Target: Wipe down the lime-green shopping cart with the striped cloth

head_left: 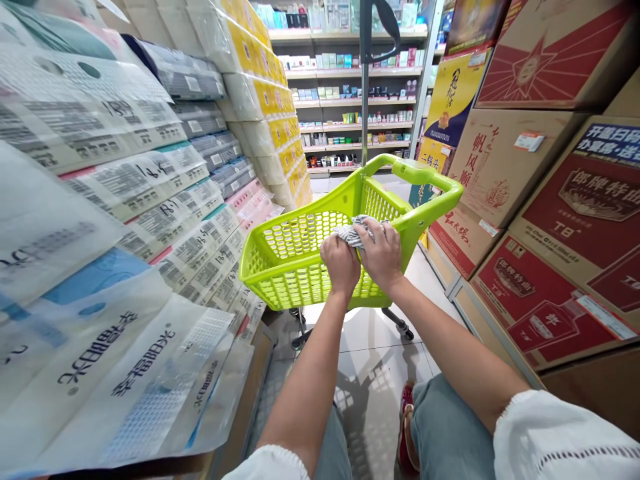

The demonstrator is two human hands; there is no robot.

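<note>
Gripping a striped cloth [356,232] together, left hand [341,262] at 9 o'clock beside right hand [383,255], fingers of both closed around it, pressed on green cart [280,260] rim.

Left hand [341,263] and right hand [383,255]: both bare, no gloves, no rings or watch visible from this side. Forearms bare up to the elbows. White sleeves [565,437] end near the elbows; loose fabric, with a line of small openwork stitching along the hem on the right one; the left sleeve [270,463] shows a scalloped edge. Grey-blue trousers [447,430], soft denim-like cloth, cover both knees. One dark red shoe [406,427] shows between the legs, patterned; details too small to tell.
</note>
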